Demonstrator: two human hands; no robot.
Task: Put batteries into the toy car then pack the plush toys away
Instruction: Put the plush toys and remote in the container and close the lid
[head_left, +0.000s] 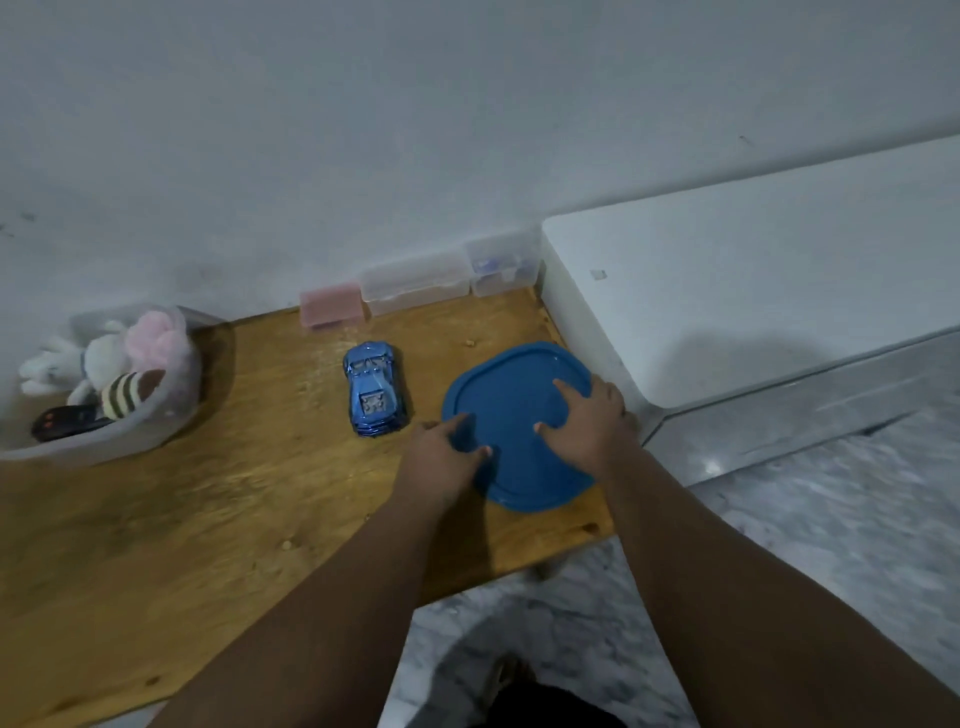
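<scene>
Left hand (441, 457) pinches the blue lid (519, 389) at its left rim, right hand (587, 423) lies spread flat on it, outer fingers hidden.

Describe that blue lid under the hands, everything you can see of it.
The blue lid is a rounded square with a raised rim, apparently plastic. It lies flat on the wooden table near its right edge, beside a white cabinet. The right hand rests spread on top; the left hand covers its left rim, grip unclear. The toy car stands apart, to its left.
</scene>
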